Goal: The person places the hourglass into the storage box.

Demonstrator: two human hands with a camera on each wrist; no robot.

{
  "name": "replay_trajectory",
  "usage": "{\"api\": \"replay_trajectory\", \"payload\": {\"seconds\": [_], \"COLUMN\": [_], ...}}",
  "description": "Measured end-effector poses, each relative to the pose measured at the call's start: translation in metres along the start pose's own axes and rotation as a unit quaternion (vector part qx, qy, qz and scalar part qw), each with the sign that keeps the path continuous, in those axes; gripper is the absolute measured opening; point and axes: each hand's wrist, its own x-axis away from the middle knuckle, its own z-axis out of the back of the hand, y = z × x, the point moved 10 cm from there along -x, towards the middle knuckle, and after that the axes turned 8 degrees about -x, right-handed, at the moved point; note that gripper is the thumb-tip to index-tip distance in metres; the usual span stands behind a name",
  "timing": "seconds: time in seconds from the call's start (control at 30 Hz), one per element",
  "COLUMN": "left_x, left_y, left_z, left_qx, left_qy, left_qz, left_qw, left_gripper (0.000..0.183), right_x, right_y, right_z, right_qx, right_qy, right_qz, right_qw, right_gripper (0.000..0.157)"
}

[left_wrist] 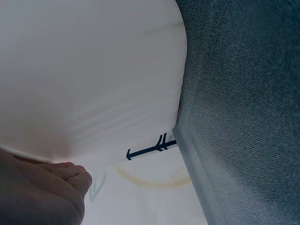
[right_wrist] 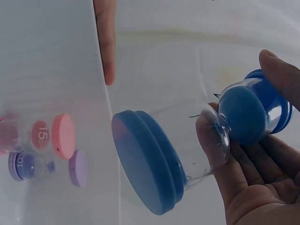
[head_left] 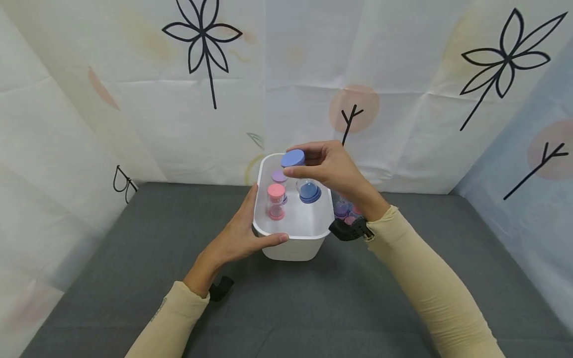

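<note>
Over the white plastic bin [head_left: 295, 243], my right hand [head_left: 333, 166] grips a blue sand timer [head_left: 310, 193] with clear bulbs and blue end caps. In the right wrist view the timer [right_wrist: 150, 161] is tilted, thumb and fingers around its far half, blue sand in that bulb. My left hand [head_left: 237, 233] rests against the bin's near left corner, thumb straight along the front rim and fingers extended along the left side. Inside the bin stand a pink sand timer [head_left: 275, 201], marked 15 in the right wrist view, and a purple sand timer [head_left: 279, 176], marked 10.
Several more sand timers [head_left: 343, 208], purple and pink, lie just right of the bin, partly hidden by the right wrist and its black strap [head_left: 351, 229]. A dark grey cloth [head_left: 277, 308] covers the table. Behind hangs a pale printed curtain [head_left: 295, 64].
</note>
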Motion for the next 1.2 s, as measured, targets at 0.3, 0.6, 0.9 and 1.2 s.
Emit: {"api": "replay_trajectory", "payload": {"seconds": [0.3, 0.6, 0.9, 1.2], "left_x": [0.002, 0.004, 0.003, 0.003], "left_y": [-0.006, -0.006, -0.008, -0.007], "left_z": [-0.002, -0.002, -0.003, -0.002], "left_qx": [-0.002, 0.0, -0.005, -0.005], "left_qy": [-0.003, -0.007, -0.012, -0.009], "left_qz": [0.022, 0.032, 0.031, 0.022], "left_qw": [0.9998, 0.9995, 0.9995, 0.9997], "left_gripper": [0.126, 0.126, 0.127, 0.127], "right_x": [-0.029, -0.036, -0.035, -0.033], "right_y": [0.034, 0.063, 0.079, 0.089], "right_z": [-0.024, -0.035, -0.047, -0.059], "right_qx": [0.007, 0.021, 0.073, 0.106], "right_qy": [-0.059, -0.063, -0.093, -0.136], "right_qz": [-0.036, -0.081, -0.096, -0.099], "right_qw": [0.998, 0.994, 0.988, 0.98], "right_gripper": [0.04, 0.034, 0.032, 0.032]}}
